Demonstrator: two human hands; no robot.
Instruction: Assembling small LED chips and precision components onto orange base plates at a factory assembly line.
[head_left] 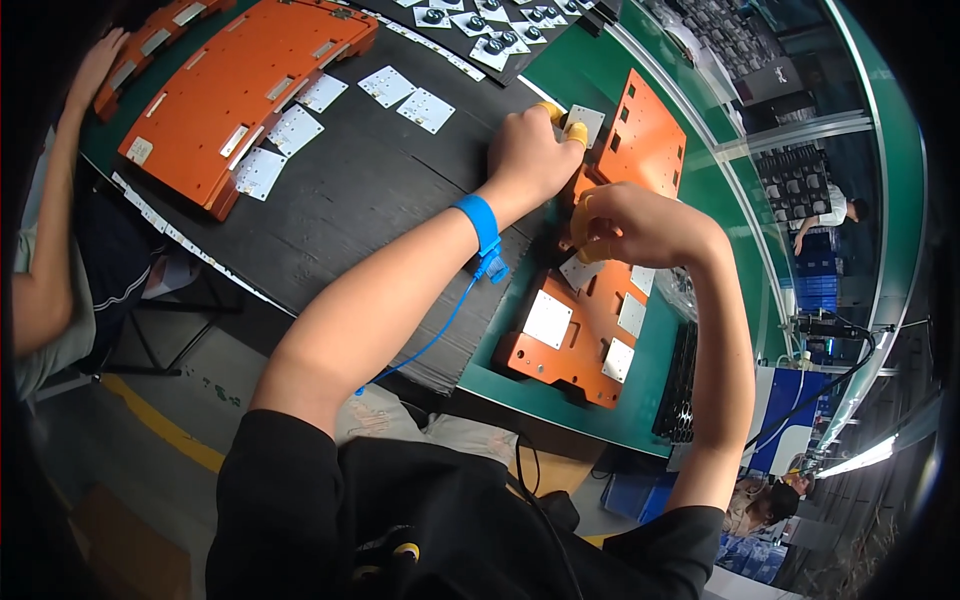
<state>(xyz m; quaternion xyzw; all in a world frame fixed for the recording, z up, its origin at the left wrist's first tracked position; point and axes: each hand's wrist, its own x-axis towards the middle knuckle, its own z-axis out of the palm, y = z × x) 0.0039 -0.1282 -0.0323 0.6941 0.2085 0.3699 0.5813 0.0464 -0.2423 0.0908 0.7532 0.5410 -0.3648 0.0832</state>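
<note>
My left hand, with yellow finger cots and a blue wrist strap, pinches a thin white square plate beside an upper orange panel. My right hand, also with yellow finger cots, is curled above an orange tray-like fixture. Its fingertips are closed at a small tilted white plate, partly hidden by the fingers. On that fixture lie a larger white plate and several smaller ones along its right side, such as the white plate.
Left of my arms, a large orange panel rests on the black mat, with loose white plates near it. A black tray at the back holds plates with round black parts. Another person's hand touches an orange piece at far left.
</note>
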